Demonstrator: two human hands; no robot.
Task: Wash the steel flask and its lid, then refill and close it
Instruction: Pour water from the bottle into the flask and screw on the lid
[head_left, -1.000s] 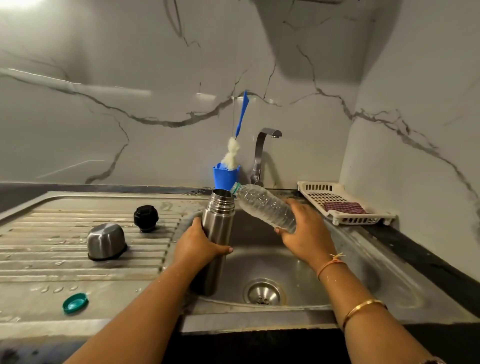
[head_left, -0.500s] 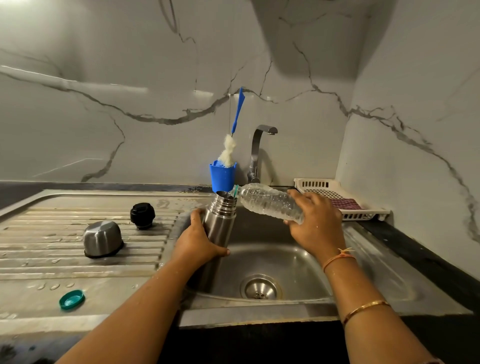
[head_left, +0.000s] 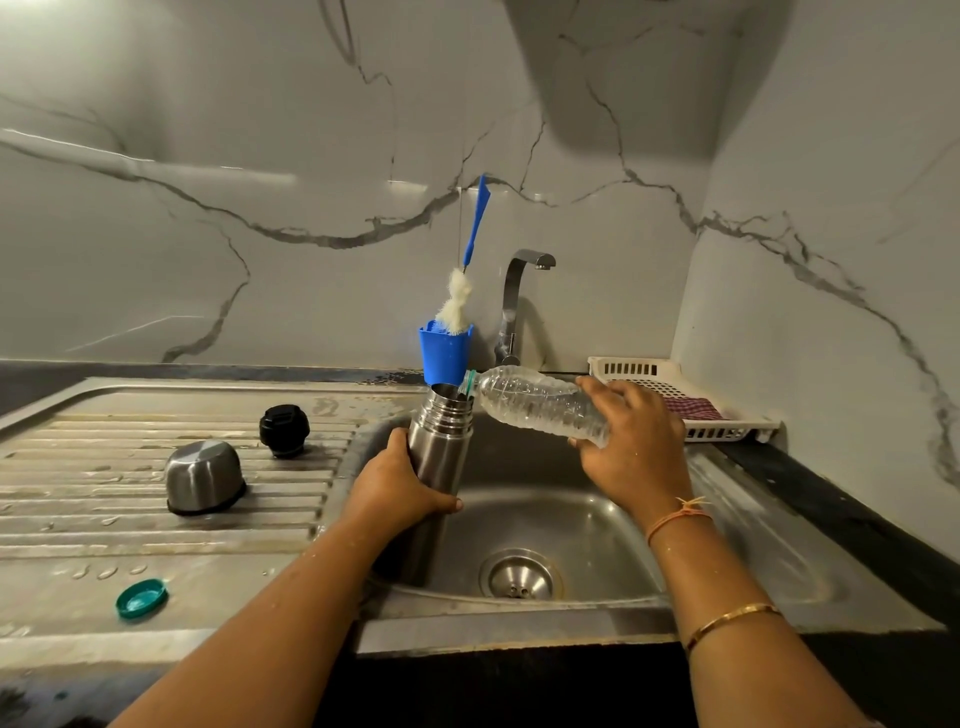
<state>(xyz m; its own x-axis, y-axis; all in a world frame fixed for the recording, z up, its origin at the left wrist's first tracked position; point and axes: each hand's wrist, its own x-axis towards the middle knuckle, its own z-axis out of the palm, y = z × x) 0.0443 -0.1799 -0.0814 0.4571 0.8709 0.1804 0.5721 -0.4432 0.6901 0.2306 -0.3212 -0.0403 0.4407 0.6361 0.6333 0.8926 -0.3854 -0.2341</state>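
Our left hand (head_left: 397, 491) wraps round the flask (head_left: 441, 447), which stands in the sink (head_left: 597, 525). Our right hand (head_left: 631, 452) grips the bottle (head_left: 535, 402), tipped with its mouth at the flask's open top. The cup (head_left: 204, 475) and stopper (head_left: 284, 430) sit on the drainboard (head_left: 104, 525).

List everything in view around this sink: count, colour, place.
sink: one, steel, centre
flask: one, steel, sink's left side
bottle: one, clear, tipped, mouth at flask's opening
cup lid: one, steel, upside down on drainboard
stopper: one, black, drainboard, behind cup lid
cap: one, green, drainboard front
holder: one, blue, behind sink
brush: one, blue and white, in holder
tap: one, steel, behind sink
basket: one, white, right of sink
cloth: one, red checked, in basket
left hand: one, grips flask
right hand: one, holds bottle
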